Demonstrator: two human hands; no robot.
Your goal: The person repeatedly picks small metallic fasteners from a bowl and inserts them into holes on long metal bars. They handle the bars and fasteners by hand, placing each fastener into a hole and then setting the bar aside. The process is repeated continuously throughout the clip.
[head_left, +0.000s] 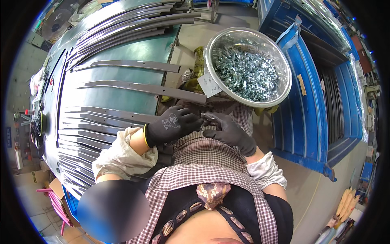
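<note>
Long grey metal strips (122,87) lie fanned across the green worktable (122,53) at the left, well apart from the hands. The gloved left hand (172,124) is closed, fingertips pinching one end of a small metal clip (207,118) held over the checked apron (203,152). The gloved right hand (229,131) pinches its other end. The clip looks light, stiff, perhaps sharp-edged; it is best nipped at its ends. Its long axis seems to run hand to hand, though it is too small to tell. Beyond, a steel bowl (211,44) holds many more clips.
</note>
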